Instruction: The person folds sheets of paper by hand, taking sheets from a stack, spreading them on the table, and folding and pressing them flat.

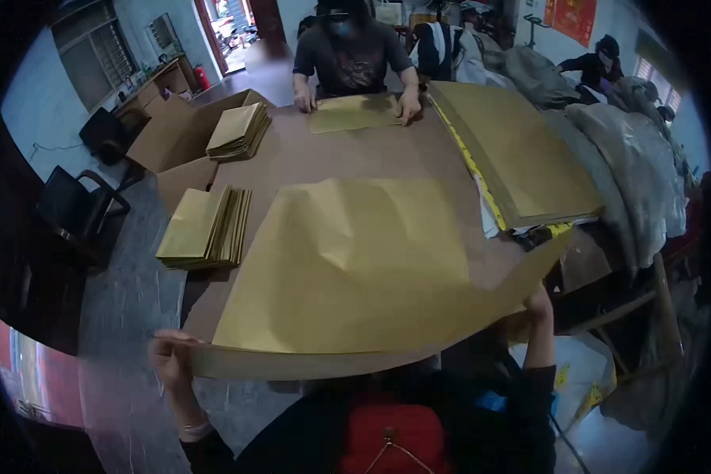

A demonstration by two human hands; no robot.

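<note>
Left hand (171, 363), right hand (539, 304): fingers gripping unfolded sheet (355, 268). Left of sheet, folded stacks (188, 225) (235, 130) (two); right of it, flat pile (521, 146).

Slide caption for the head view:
Left hand and right hand hold a large golden-brown sheet at the table, facing a co-worker.

Found on sheet (347, 268): tan paper, smooth but creased, low sheen. On near stack (193, 225) and far stack (235, 130): similar paper, folded. On carton (166, 134): matt brown cardboard. On sack (624, 150): wrinkled, glossy, plastic-like. On tabletop (332, 162): smooth, matt, possibly board, edges poorly seen.
</note>
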